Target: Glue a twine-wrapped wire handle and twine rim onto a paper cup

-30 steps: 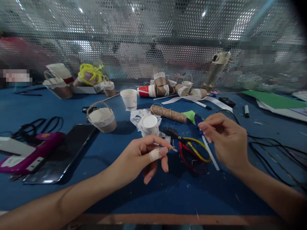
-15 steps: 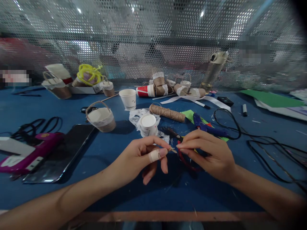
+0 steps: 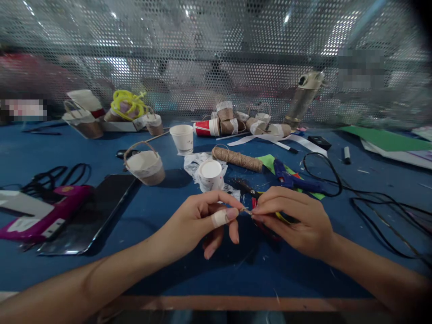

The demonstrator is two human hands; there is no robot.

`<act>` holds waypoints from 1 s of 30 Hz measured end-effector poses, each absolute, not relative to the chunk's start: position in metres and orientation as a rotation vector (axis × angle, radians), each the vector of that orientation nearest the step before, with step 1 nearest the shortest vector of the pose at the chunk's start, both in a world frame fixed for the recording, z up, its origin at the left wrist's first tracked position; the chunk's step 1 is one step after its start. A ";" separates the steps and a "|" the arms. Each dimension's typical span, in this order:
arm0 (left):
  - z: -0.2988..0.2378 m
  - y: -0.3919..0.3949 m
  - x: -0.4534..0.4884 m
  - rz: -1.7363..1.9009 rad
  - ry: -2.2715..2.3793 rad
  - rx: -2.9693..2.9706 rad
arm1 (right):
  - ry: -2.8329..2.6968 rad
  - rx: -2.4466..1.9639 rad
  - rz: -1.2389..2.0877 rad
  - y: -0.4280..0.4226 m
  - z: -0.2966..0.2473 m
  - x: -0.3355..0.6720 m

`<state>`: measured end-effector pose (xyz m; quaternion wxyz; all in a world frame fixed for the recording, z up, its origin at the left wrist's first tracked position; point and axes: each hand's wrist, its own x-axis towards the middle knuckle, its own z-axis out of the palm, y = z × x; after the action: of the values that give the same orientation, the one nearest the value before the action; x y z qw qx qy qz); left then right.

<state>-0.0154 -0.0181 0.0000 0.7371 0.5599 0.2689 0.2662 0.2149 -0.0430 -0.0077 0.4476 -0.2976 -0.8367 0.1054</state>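
Observation:
My left hand pinches a short bit of brown twine between thumb and bandaged forefinger. My right hand meets it from the right and pinches the same piece at its other end. Both hands hover low over the blue table. Under my right hand lie scissors with red and yellow handles, mostly hidden. Just behind the hands stand an upturned white paper cup on lace and a spool of jute twine.
A twine-wrapped cup basket, a white cup, a blue glue gun with black cable, a dark tablet and a pink tool lie around. Several wrapped cups line the mesh wall.
My right hand came down and left from above the glue gun to the left hand's fingertips and closed on the twine end. The left hand barely moved.

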 end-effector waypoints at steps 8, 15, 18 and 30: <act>-0.003 -0.017 -0.016 0.580 0.593 1.231 | -2.272 -0.671 0.167 -0.045 -0.015 0.215; -0.003 -0.017 -0.016 0.577 0.584 1.225 | -2.414 -0.710 0.214 -0.047 -0.013 0.215; -0.003 -0.017 -0.016 0.574 0.573 1.213 | -2.417 -0.809 0.256 -0.049 -0.011 0.216; -0.002 -0.017 -0.016 0.579 0.587 1.220 | -2.439 -0.759 0.074 -0.047 -0.014 0.214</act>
<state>-0.0159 -0.0174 -0.0016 0.7411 0.5562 0.2679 0.2641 0.2139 -0.0468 -0.0141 0.2890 -0.2842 -0.9137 0.0277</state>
